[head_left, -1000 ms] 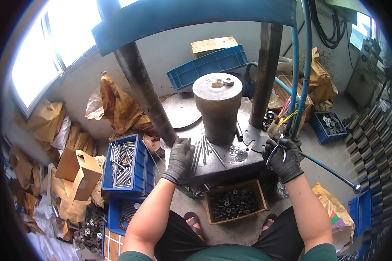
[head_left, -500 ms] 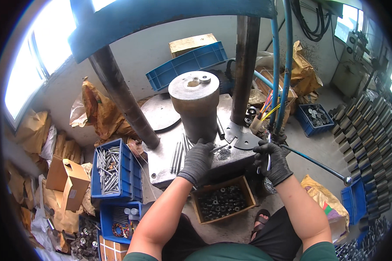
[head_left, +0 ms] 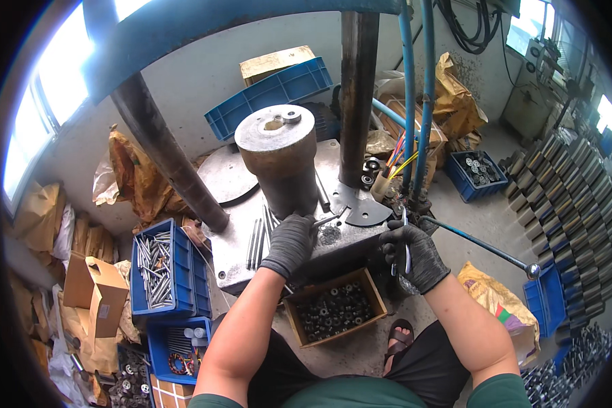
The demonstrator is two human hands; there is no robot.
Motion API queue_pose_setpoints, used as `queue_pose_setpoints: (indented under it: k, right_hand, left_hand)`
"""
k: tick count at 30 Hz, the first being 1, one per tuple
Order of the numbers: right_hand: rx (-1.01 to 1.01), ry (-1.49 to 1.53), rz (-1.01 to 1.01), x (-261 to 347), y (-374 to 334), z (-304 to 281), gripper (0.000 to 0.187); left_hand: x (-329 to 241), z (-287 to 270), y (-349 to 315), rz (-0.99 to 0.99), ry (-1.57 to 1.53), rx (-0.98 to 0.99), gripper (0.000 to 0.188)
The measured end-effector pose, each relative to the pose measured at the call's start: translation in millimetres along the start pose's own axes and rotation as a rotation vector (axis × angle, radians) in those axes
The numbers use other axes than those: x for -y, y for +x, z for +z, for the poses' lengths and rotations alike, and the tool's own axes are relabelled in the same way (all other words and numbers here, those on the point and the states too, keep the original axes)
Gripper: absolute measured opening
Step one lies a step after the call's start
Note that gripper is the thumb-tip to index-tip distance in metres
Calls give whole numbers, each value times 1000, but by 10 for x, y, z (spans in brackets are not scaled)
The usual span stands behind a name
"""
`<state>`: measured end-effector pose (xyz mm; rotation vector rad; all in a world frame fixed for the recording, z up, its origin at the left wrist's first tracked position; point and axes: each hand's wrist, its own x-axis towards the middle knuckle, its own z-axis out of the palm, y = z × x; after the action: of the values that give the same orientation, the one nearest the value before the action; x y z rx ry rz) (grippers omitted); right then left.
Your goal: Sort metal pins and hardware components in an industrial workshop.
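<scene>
With a metal rod point(head_left: 325, 221) gripped in the closed left hand point(head_left: 294, 243) above the worktop point(head_left: 232, 248) and pliers point(head_left: 407, 260) held in the curled right hand point(head_left: 415, 254), the small rings point(head_left: 329, 236) could be scattered if brushed by the rod.

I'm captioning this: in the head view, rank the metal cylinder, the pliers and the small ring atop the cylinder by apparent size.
1. Metal cylinder
2. Pliers, partly hidden by right hand
3. Small ring
</scene>
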<state>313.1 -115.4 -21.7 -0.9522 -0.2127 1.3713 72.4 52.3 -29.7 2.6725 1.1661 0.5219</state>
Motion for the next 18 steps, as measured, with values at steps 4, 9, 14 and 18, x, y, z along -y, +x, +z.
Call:
queue_pose_setpoints:
  k: [4,9,14,18]
  right_hand:
    - [66,43,94,-11,10,-12,28]
    - [158,-349,-14,-201,-85,236,25]
    - [338,-1470,-611,-500,-42,349,37]
    - [415,-1817,-514,-559,-66,572,37]
  left_hand:
    - [-41,-35,-6,-76,-61,2,20]
    - [37,-4,-25,-106,-171,-28,23]
    - [86,-10,12,-150,-268,47,25]
    - [227,70,-2,-173,-353,41,26]
